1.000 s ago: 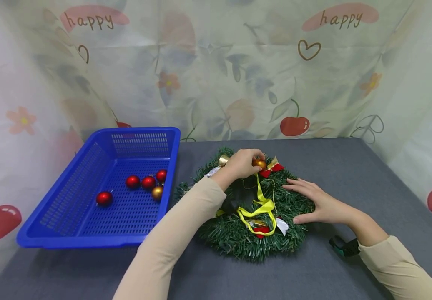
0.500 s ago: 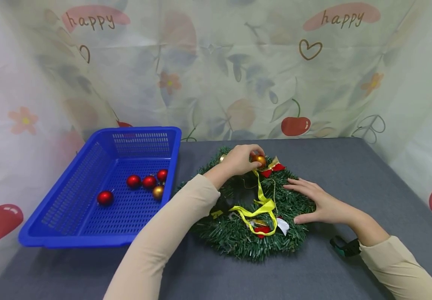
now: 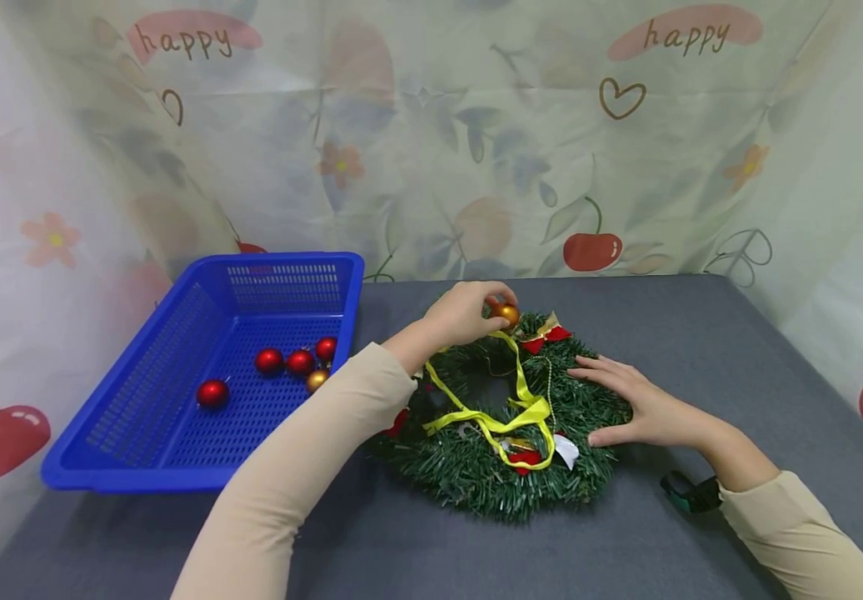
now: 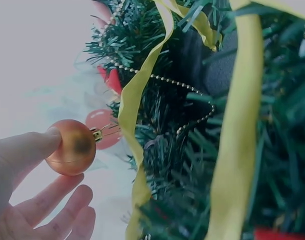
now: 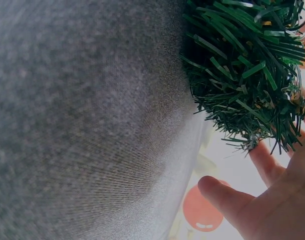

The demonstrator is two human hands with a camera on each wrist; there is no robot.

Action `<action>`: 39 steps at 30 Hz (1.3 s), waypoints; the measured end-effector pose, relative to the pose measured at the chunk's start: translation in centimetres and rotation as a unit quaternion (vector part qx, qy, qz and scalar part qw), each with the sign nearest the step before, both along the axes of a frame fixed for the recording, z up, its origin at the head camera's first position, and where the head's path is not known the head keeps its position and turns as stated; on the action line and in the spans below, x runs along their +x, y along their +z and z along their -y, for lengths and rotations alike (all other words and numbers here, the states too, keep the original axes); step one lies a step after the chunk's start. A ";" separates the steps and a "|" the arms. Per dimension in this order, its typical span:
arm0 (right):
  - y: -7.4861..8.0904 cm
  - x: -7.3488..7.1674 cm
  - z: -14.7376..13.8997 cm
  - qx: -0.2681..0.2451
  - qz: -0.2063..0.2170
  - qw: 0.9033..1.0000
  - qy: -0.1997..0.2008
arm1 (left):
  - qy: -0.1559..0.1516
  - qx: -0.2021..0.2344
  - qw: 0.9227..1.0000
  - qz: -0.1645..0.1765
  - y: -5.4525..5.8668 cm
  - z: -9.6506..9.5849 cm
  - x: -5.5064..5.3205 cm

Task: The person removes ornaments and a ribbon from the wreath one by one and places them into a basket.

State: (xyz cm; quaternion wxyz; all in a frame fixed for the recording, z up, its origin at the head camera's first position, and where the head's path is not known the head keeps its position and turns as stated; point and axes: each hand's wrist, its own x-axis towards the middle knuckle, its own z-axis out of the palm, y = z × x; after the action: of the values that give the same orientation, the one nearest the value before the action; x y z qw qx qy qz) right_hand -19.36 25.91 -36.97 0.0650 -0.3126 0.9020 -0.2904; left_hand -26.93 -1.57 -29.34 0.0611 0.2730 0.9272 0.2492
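Observation:
A green tinsel wreath (image 3: 469, 483) lies on the grey table, with a yellow ribbon (image 3: 536, 410) looped across its centre. My left hand (image 3: 461, 313) pinches a gold Christmas ball (image 3: 506, 314) over the wreath's far side; in the left wrist view the ball (image 4: 71, 147) has its gold cap and thin loop pointing at the greenery. A red bow (image 3: 547, 335) sits just right of it. My right hand (image 3: 637, 406) has its fingers spread along the wreath's right edge. In the right wrist view its fingertips reach the tinsel (image 5: 247, 75). My left forearm hides the wreath's left part.
At the left stands a blue plastic basket (image 3: 139, 479) holding several red balls (image 3: 270, 362) and a gold ball (image 3: 316, 381). A white bow (image 3: 566, 451) is on the wreath's near right. A printed curtain (image 3: 416, 150) hangs behind the table.
My left hand has moved left and slightly farther back along the wreath with the gold ball. More yellow ribbon now shows on the left. The right hand stays in place.

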 end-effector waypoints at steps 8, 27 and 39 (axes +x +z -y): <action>0.0 0.0 0.0 -0.001 0.000 1.000 0.001 | -0.014 0.016 1.000 -0.002 0.9 1.6 0.6; -0.1 0.0 -0.1 -0.001 0.002 1.000 0.001 | -0.007 0.061 0.998 0.001 2.0 5.3 2.5; -0.1 0.1 0.0 -0.002 -0.001 1.000 0.000 | -0.012 0.081 0.996 -0.018 2.5 7.4 4.3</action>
State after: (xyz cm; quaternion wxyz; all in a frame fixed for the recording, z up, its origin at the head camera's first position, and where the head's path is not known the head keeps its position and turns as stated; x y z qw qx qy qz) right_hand -19.30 25.90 -37.03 0.0640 -0.3128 0.9016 -0.2918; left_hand -22.64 -8.94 -26.88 0.0254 0.2930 0.9014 0.3179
